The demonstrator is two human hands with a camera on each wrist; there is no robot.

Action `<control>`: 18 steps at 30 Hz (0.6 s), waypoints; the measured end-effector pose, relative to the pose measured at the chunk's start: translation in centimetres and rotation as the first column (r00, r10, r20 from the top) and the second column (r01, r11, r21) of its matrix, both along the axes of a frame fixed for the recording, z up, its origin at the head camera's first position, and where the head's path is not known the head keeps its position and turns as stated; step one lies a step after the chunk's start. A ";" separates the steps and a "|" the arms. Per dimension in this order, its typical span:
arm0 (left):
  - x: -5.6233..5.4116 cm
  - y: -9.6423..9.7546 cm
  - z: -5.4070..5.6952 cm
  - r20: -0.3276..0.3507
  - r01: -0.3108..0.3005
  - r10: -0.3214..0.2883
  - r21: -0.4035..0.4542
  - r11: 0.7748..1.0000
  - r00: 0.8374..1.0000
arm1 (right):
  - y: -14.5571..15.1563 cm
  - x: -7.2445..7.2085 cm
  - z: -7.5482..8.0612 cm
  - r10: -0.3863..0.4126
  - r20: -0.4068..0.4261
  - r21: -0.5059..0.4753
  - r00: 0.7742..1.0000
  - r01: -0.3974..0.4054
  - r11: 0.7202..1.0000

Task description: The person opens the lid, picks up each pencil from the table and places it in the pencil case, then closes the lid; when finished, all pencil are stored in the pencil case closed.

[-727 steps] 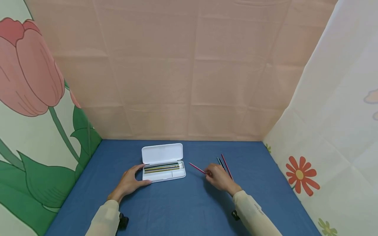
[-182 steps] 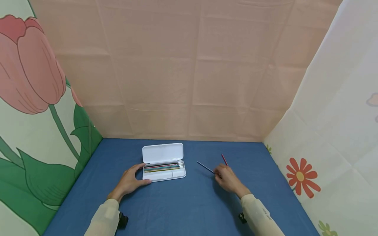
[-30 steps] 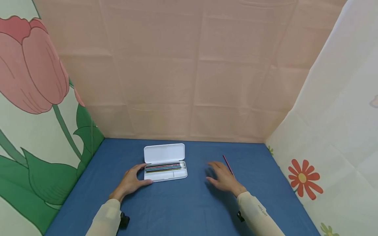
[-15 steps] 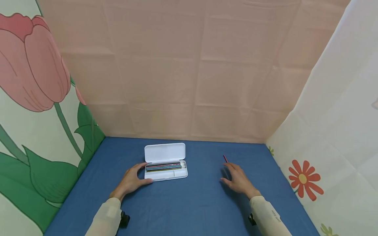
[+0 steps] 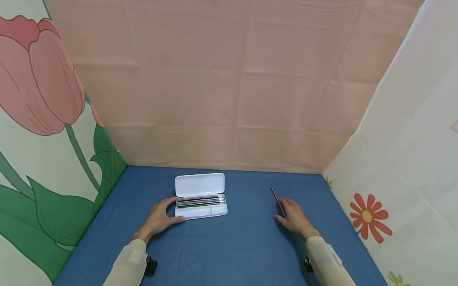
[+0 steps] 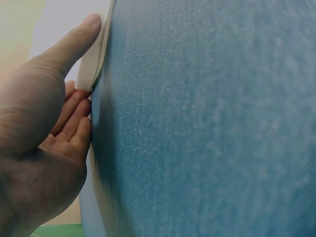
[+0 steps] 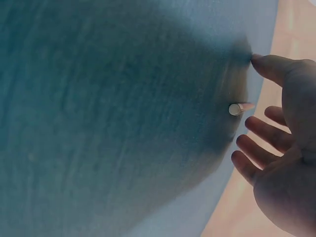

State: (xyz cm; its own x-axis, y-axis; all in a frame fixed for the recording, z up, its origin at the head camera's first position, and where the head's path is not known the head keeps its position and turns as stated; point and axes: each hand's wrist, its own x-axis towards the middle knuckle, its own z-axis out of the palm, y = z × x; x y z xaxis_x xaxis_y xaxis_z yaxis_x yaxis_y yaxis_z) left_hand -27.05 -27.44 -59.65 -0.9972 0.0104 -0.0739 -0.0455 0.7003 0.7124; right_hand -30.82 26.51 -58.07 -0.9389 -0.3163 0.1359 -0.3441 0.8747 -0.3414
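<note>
A white pencil case [image 5: 195, 215] lies with its lid [image 5: 199, 185] raised, several pencils [image 5: 198, 202] side by side in it. My left hand [image 5: 158, 219] holds the case by its left end, thumb at the front edge and fingers at the back. Off to the right, a dark red pencil [image 5: 276, 199] lies slanted on the cloth. My right hand [image 5: 295, 218] is beside that pencil, thumb and fingers spread around its near part. In the right wrist view the round end of the pencil [image 7: 235, 109] shows between thumb and fingers, apart from them.
Blue cloth [image 5: 229, 250] covers the table. A beige sheet [image 5: 229, 99] rises at its back edge, a tulip-printed sheet [image 5: 46, 159] on the left and a flower-printed white sheet [image 5: 397, 159] on the right.
Earlier the right hand held a red pencil, then a blue-grey one; now only one pencil lies outside the case. Over the last second it moved right to the red pencil. The left hand stayed put.
</note>
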 end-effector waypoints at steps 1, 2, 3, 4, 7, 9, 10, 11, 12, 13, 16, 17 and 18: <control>0.0 0.0 0.0 0.000 0.000 0.000 0.000 1.000 1.000 | 0.0 -0.1 -0.1 -0.002 -0.003 0.004 1.000 0.002 1.000; 0.0 0.0 0.0 0.001 -0.001 0.001 0.000 1.000 1.000 | 0.1 -0.1 -0.2 -0.004 -0.007 0.005 1.000 0.004 1.000; 0.0 0.0 0.0 0.002 0.000 0.000 0.000 1.000 1.000 | 0.1 -0.2 -0.3 -0.004 -0.013 0.005 1.000 0.004 1.000; 0.1 0.0 0.0 0.003 -0.001 0.001 0.000 1.000 1.000 | 0.2 -0.2 -0.3 -0.003 -0.021 0.004 1.000 0.003 1.000; 0.1 0.1 0.1 0.008 -0.002 0.002 0.004 1.000 1.000 | 0.2 -0.3 -0.4 0.001 -0.034 -0.014 0.999 -0.001 1.000; 0.1 0.1 0.2 0.006 -0.001 0.001 0.006 1.000 1.000 | 0.2 -0.3 -0.4 0.004 -0.037 -0.018 0.999 -0.005 1.000; 0.2 0.1 0.2 0.004 0.000 0.000 0.007 1.000 1.000 | 0.2 -0.3 -0.4 0.006 -0.038 -0.022 0.999 -0.007 1.000; 0.2 0.1 0.2 0.003 0.001 -0.001 0.009 1.000 1.000 | 0.2 -0.3 -0.4 0.006 -0.035 -0.025 0.999 -0.007 1.000; 0.2 0.1 0.2 0.001 0.002 -0.002 0.010 1.000 1.000 | 0.2 -0.4 -0.4 0.010 -0.036 -0.026 0.999 -0.011 1.000; 0.2 0.1 0.2 -0.001 0.003 -0.003 0.011 1.000 1.000 | 0.2 -0.4 -0.4 0.011 -0.036 -0.028 0.999 -0.012 1.000; 0.2 0.1 0.2 -0.004 0.005 -0.005 0.012 1.000 1.000 | 0.1 -0.5 -0.5 0.016 -0.039 -0.037 0.999 -0.017 0.999; 0.2 0.0 0.2 -0.004 0.005 -0.005 0.012 1.000 1.000 | 0.0 -0.5 -0.5 0.017 -0.040 -0.040 0.999 -0.019 0.999; 0.2 0.0 0.2 -0.004 0.006 -0.006 0.012 1.000 1.000 | 0.0 -0.6 -0.5 0.021 -0.045 -0.042 0.999 -0.023 0.999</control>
State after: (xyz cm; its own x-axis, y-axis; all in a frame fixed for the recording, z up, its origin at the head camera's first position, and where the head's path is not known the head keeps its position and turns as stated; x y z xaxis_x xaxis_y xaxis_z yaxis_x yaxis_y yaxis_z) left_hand -26.88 -27.41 -59.47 -0.9974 0.0170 -0.0698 -0.0387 0.6922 0.7207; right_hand -31.40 26.49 -58.59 -0.9244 -0.3299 0.1915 -0.3789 0.8517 -0.3620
